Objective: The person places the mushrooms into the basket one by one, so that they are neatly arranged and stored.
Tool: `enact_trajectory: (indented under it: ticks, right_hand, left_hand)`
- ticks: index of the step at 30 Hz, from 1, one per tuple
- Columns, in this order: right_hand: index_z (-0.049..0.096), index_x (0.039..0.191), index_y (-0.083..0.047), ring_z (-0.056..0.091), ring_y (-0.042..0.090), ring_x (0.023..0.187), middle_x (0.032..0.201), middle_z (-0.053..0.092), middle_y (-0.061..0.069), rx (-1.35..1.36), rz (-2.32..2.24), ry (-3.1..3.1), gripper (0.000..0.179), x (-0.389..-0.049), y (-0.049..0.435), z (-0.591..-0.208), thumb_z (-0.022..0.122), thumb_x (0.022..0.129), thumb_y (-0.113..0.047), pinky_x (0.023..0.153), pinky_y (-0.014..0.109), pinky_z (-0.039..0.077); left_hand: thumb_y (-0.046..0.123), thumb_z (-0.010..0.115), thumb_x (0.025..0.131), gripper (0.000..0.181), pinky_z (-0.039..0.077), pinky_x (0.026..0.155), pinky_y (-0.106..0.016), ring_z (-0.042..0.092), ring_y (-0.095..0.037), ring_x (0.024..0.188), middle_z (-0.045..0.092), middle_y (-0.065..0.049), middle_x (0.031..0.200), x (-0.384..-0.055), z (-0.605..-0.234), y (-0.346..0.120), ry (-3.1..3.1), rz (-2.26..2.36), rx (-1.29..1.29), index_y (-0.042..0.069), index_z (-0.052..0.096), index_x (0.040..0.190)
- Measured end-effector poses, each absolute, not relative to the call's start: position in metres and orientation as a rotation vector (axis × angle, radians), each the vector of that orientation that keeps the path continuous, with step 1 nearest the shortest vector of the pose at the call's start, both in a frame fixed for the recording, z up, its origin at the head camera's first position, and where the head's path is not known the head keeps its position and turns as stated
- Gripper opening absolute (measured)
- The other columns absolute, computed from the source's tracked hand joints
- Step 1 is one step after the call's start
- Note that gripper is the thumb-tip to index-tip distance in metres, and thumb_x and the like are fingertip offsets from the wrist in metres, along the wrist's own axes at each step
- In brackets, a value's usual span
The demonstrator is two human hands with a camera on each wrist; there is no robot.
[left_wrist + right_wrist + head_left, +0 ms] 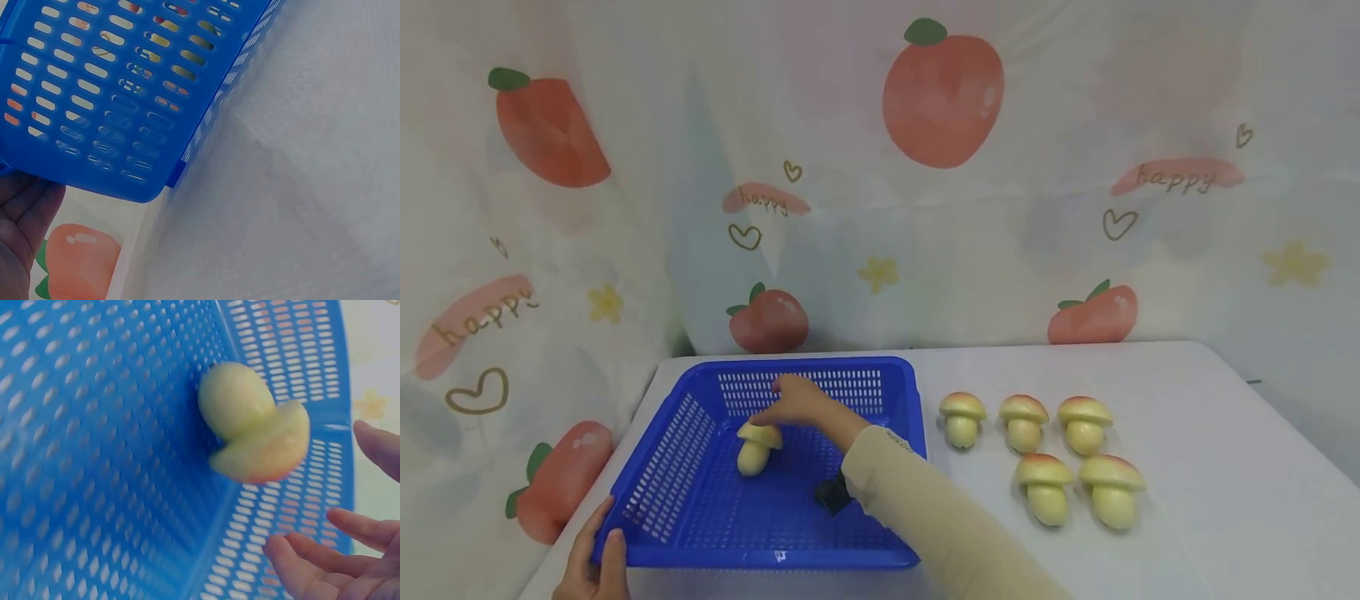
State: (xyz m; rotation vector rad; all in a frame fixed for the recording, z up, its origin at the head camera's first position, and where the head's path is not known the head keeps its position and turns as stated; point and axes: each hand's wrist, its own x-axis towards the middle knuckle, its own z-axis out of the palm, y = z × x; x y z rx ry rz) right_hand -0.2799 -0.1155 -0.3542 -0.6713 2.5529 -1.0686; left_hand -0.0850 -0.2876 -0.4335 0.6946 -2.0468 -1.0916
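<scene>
From where I stand, the right hand (801, 402) is inside the blue, slotted plastic basket (715, 557), fingers spread and clear of the pale-yellow, red-tinged, mushroom-shaped piece (754, 457) just below it in the basket. I'd call this the letting-go of that piece; the next move seems to call for lifting this hand out and across to its right, where five matching mushroom-shaped pieces (1045, 496) sit in two rows. The left hand (591, 558) grips the basket's near-left corner between thumb and fingers, apparently to steady it. Beneath both is a white-covered table (1232, 483); beyond them hangs a pale fabric backdrop (1037, 67) printed with red fruit, hearts, yellow flowers and "happy".
</scene>
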Motion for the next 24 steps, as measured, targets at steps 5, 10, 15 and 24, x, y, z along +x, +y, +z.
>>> enact_trajectory:
  ticks: [5,10,15,24]
  right_hand:
    - [0.052,0.125,0.001,0.052,0.023,0.107,0.123,0.054,0.013,-0.694,-1.014,2.562,0.063,-0.278,-0.095,-0.343,0.074,0.076,-0.032,0.083,0.032,0.044]
    - [0.053,0.123,-0.001,0.052,0.023,0.109,0.123,0.054,0.011,-0.692,-0.96,2.588,0.06,-0.278,-0.079,-0.334,0.073,0.077,-0.033,0.084,0.032,0.044]
    - [0.053,0.124,-0.002,0.052,0.022,0.108,0.124,0.054,0.011,-0.707,-0.951,2.597,0.06,-0.277,-0.067,-0.328,0.074,0.077,-0.033,0.084,0.032,0.044]
    - [0.055,0.122,-0.004,0.055,0.022,0.104,0.117,0.058,0.011,-0.783,-0.997,2.588,0.054,-0.267,-0.037,-0.314,0.072,0.078,-0.032,0.083,0.035,0.045]
  left_hand:
    - [0.023,0.038,0.099,0.04,0.031,0.06,0.0,0.058,-0.015,0.088,0.053,-0.03,0.119,-0.084,-0.435,-0.286,-2.058,-1.12,0.694,0.012,0.045,0.137]
    - [0.018,0.039,0.099,0.039,0.032,0.057,-0.001,0.056,-0.001,0.079,0.051,-0.033,0.117,-0.085,-0.437,-0.285,-2.043,-1.136,0.671,0.008,0.045,0.136]
    - [0.017,0.04,0.098,0.039,0.033,0.055,-0.002,0.037,0.025,0.069,0.052,-0.035,0.114,-0.084,-0.437,-0.287,-2.016,-1.113,0.628,0.004,0.047,0.133]
    - [0.013,0.041,0.097,0.038,0.036,0.055,-0.004,0.041,0.023,0.068,0.054,-0.032,0.111,-0.087,-0.439,-0.291,-1.978,-1.143,0.595,0.004,0.049,0.132]
